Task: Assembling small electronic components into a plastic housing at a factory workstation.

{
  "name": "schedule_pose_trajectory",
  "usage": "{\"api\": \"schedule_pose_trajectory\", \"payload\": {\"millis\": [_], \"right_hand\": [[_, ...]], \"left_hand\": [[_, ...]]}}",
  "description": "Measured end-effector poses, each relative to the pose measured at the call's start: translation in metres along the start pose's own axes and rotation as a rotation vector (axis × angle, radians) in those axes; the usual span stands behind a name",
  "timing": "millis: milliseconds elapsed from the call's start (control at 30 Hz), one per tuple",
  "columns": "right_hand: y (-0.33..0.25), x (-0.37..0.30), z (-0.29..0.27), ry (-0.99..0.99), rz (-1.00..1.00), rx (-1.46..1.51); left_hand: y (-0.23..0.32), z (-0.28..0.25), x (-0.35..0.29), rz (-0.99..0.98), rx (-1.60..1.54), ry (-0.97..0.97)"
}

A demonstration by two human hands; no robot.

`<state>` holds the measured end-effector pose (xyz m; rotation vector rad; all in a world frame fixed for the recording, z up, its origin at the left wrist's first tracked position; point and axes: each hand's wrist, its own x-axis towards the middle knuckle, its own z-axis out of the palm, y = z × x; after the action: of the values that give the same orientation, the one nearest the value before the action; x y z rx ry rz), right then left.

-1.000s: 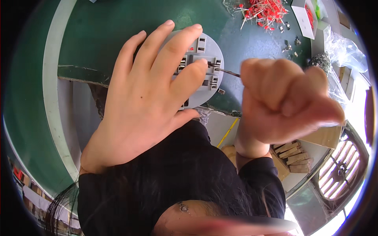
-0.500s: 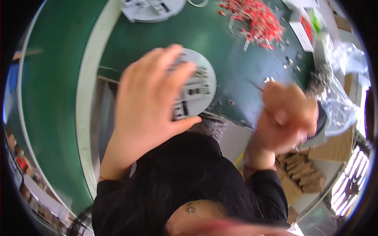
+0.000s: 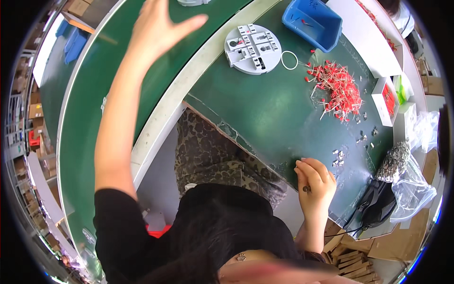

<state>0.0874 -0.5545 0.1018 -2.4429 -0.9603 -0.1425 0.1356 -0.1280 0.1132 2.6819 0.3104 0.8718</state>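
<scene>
My left hand (image 3: 158,31) reaches far out over the green belt at the left. Its thumb is spread wide and its fingertips are cut off by the upper edge; I see nothing held in it. Just beyond the thumb, a grey round part (image 3: 194,2) shows partly at the top edge. My right hand (image 3: 316,182) is over the near edge of the green table, its fingers curled in. A small dark metal piece (image 3: 306,189) shows at the curled fingers. Farther off on the table lies a grey disc (image 3: 253,59) with raised slots and blocks, apart from both hands.
Beside the disc lie a white ring (image 3: 289,60) and a blue bin (image 3: 313,23). A heap of red-tipped wire parts (image 3: 336,90) and small metal bits (image 3: 338,158) spread on the right. A black pouch (image 3: 378,203) and plastic bags (image 3: 416,184) edge the table. A pale rail (image 3: 158,120) borders the belt.
My left hand has swung from the disc at the table's near edge out over the belt; that disc is gone from there. My right hand is lower and steadier. The view has turned left.
</scene>
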Motion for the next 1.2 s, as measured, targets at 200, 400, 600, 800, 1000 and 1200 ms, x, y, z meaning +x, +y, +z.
{"api": "schedule_pose_trajectory", "payload": {"millis": [200, 400, 600, 800, 1000, 1200], "right_hand": [[-0.007, -0.007, -0.018, 0.138, 0.055, 0.036], [0.012, -0.011, -0.027, 0.191, 0.183, -0.040], [0.015, 0.010, -0.027, 0.075, 0.117, 0.012], [0.018, 0.004, -0.022, 0.135, 0.127, 0.052], [0.015, -0.011, -0.019, 0.165, 0.066, 0.140], [0.023, -0.018, -0.020, 0.224, 0.084, 0.161]], "left_hand": [[-0.018, 0.070, 0.102, -0.597, 0.232, -0.378], [0.056, 0.041, 0.019, 0.286, -0.791, -0.415], [0.149, 0.032, -0.051, 0.847, -0.517, -0.935], [0.197, 0.091, -0.022, 0.777, -0.625, -0.612], [0.208, 0.118, -0.023, 0.796, -0.465, -0.714], [0.193, 0.098, -0.028, 0.713, -0.599, -0.654]]}}
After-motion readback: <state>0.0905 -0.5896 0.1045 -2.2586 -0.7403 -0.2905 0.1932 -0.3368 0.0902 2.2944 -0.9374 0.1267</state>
